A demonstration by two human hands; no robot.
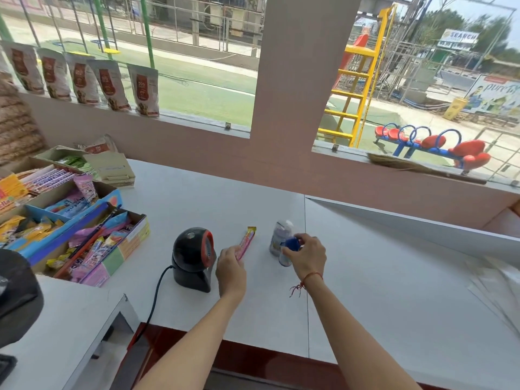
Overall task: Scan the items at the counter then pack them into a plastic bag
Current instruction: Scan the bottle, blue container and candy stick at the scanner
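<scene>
On the white counter (380,277) stands a black barcode scanner (194,257) with a red-rimmed window facing right. My left hand (230,270) pinches the near end of a long pink and yellow snack stick (247,240), just right of the scanner. My right hand (305,256) grips the blue cap of a small bottle (285,258). A second pale bottle with a white cap (280,235) stands right behind it, touching or nearly so. Clear plastic bags (489,288) lie flat at the counter's right edge.
Open cardboard boxes of wrapped sweets (92,240) crowd the counter's left side. A row of red and white pouches (84,83) leans on the window ledge. A broom (416,166) lies on the right ledge. The scanner's black cable (153,305) runs down over the front edge.
</scene>
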